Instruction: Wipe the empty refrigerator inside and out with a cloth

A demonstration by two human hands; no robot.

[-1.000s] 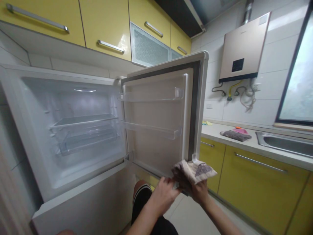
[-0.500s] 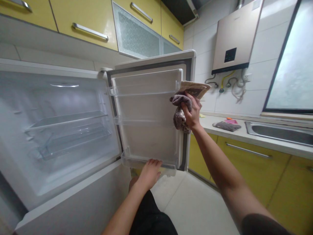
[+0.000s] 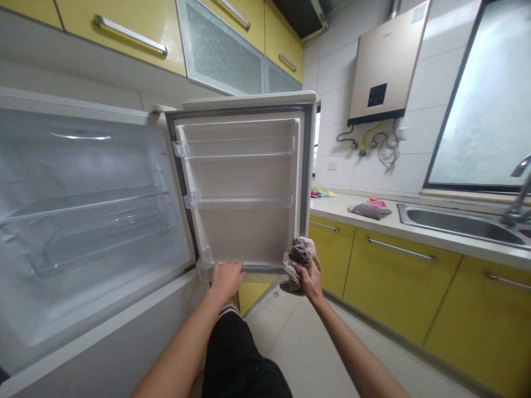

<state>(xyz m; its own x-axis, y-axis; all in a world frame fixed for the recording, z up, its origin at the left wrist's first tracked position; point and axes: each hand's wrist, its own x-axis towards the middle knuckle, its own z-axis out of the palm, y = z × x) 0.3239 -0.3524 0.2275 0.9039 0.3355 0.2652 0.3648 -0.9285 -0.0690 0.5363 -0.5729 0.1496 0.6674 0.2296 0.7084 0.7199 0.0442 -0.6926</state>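
The refrigerator door stands wide open, with clear plastic bins across its inner face. My left hand is closed over the front rim of the lowest door bin, fingertips inside it. In my right hand is a bunched brown and cream cleaning cloth, pressed at the lower outer corner of the door by the grey gasket. To the left, the refrigerator compartment shows a glass shelf and a clear drawer below it.
On the right, a folded grey cloth and a pink cloth lie on the counter beside the steel sink. Yellow lower cabinets stand beyond the door. A water heater hangs on the wall.
My right hand has brought the cloth from the door's upper outer edge down to its lower corner. The door has swung slightly, and my left hand stays at the bottom bin.
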